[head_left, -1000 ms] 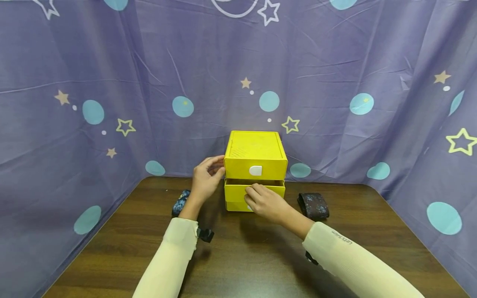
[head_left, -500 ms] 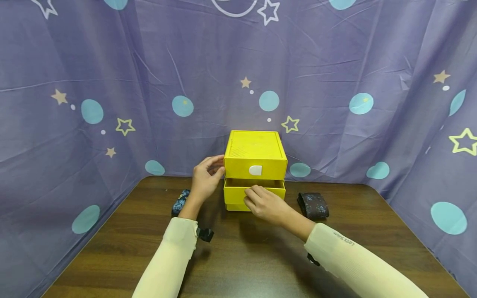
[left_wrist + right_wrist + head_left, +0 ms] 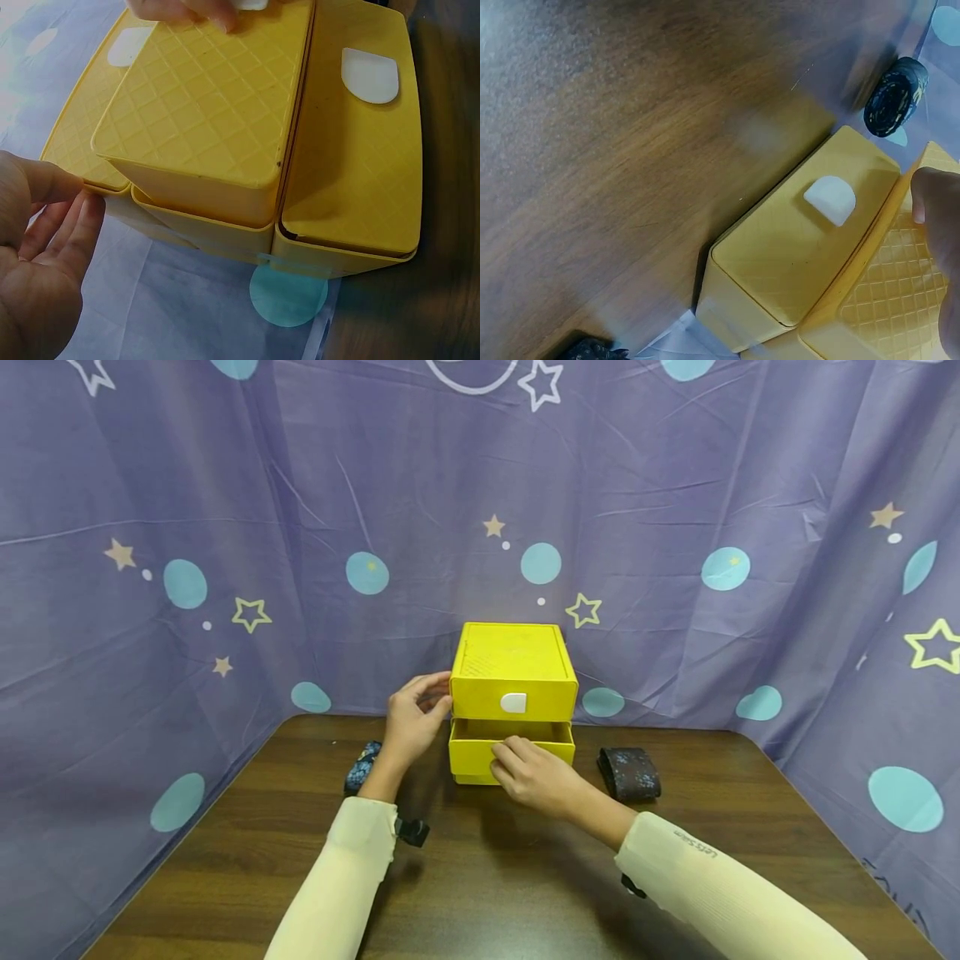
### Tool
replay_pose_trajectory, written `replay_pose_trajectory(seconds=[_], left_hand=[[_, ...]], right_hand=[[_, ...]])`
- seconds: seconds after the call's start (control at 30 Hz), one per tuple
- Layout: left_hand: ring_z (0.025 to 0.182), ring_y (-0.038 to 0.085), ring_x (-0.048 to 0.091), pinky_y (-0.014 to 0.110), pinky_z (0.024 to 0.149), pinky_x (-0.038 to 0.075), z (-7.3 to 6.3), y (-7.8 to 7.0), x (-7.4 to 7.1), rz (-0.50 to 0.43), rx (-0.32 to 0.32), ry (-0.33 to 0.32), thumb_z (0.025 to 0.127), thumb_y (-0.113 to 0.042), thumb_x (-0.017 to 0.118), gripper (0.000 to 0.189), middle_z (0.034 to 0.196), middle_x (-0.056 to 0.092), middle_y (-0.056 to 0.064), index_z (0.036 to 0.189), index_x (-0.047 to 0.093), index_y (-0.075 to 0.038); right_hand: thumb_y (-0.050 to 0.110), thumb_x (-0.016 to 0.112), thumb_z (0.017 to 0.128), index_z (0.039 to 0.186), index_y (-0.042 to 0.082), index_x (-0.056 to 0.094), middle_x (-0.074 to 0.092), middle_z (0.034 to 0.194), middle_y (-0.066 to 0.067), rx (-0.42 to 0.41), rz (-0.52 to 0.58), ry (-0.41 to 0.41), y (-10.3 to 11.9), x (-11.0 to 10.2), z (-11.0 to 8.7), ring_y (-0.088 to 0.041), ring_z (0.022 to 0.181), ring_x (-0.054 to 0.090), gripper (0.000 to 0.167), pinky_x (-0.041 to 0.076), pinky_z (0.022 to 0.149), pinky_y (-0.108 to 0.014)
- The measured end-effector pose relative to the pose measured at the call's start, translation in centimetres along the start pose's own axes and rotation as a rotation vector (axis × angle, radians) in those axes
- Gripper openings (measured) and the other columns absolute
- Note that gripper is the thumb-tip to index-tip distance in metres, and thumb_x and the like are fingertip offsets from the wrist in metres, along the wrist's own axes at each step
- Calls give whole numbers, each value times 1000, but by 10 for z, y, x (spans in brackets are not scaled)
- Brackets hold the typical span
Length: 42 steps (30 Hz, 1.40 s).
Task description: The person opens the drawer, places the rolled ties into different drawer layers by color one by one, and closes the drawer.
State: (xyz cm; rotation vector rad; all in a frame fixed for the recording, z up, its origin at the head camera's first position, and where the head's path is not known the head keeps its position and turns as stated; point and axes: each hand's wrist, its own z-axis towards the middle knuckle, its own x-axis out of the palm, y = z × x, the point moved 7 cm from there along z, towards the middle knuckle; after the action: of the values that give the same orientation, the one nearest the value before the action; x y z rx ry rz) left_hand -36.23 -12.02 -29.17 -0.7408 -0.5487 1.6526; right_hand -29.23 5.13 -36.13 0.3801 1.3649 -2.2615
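A yellow three-drawer cabinet point(image 3: 517, 652) stands at the back of the table. Its middle drawer point(image 3: 202, 97) is pulled partway out, while the top drawer point(image 3: 480, 700) and bottom drawer point(image 3: 795, 247) sit in. My right hand point(image 3: 534, 772) pinches the middle drawer at its front, where the white tab handle is mostly hidden by the fingers. With the thumb at the front corner and the fingers along the side, my left hand point(image 3: 414, 722) touches the cabinet's left wall at the top drawer's height.
A blue floral rolled item point(image 3: 363, 768) lies left of the cabinet, behind my left wrist. To the right lies a dark brown folded wallet-like item point(image 3: 630, 774) with a floral print. A purple patterned curtain point(image 3: 637, 485) hangs close behind the wooden table point(image 3: 480, 893).
The middle drawer has slid further out toward me, with my right hand drawing back on it. More of its inside shows. My left hand stays at the cabinet's side.
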Motion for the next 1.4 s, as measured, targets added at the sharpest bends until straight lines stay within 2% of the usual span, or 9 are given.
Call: replay_pose_trajectory(seconds=[0.13, 0.37, 0.7, 0.8, 0.9, 1.07, 1.4], left_hand=[[108, 40, 67, 45, 93, 58, 0, -2, -1, -6, 1, 0, 92, 13, 66, 35, 117, 66, 27, 126, 66, 12], [109, 39, 66, 49, 95, 56, -1, 0, -1, -11, -26, 3, 92, 13, 66, 34, 118, 65, 26, 127, 66, 11], [108, 39, 67, 50, 94, 57, -3, -6, -1, 1, -11, 0, 92, 13, 66, 34, 117, 66, 27, 126, 66, 12], [108, 40, 66, 51, 94, 56, -1, -1, 0, -2, -12, -3, 91, 14, 66, 34, 117, 66, 27, 126, 66, 12], [108, 41, 66, 53, 95, 55, 3, 12, 1, -3, -15, -7, 91, 15, 66, 35, 117, 65, 28, 126, 66, 12], [108, 38, 67, 50, 94, 56, 5, 28, 1, -2, -9, -12, 92, 12, 67, 36, 118, 66, 25, 127, 67, 8], [105, 29, 69, 36, 92, 59, 5, 28, 0, -15, 10, -17, 92, 7, 71, 34, 115, 68, 16, 125, 71, 0]], right_hand=[[0, 34, 108, 98, 0, 67, 60, 103, -14, -6, 1, 1, 1, -2, 1, -27, 89, 57, 35, 54, 77, -32], [-1, 32, 108, 98, -1, 67, 60, 102, -15, -17, 8, -21, 5, -8, 2, -28, 87, 57, 36, 54, 75, -32], [-1, 33, 108, 98, 0, 68, 61, 102, -15, -22, 6, -7, 8, -11, 1, -27, 87, 57, 36, 54, 76, -32], [-1, 33, 108, 98, 0, 68, 61, 102, -15, -25, 2, -10, 9, -12, 1, -27, 87, 57, 37, 54, 76, -32], [-2, 32, 108, 97, 0, 69, 61, 102, -15, -31, -11, -19, 10, -15, 2, -27, 86, 57, 38, 53, 75, -32], [-2, 33, 107, 96, 1, 69, 62, 102, -15, -43, -34, -29, 11, -19, 3, -27, 86, 57, 37, 53, 75, -32], [-3, 35, 106, 94, 1, 69, 62, 101, -14, -34, -41, -8, 13, -21, 4, -27, 87, 58, 36, 54, 77, -32]])
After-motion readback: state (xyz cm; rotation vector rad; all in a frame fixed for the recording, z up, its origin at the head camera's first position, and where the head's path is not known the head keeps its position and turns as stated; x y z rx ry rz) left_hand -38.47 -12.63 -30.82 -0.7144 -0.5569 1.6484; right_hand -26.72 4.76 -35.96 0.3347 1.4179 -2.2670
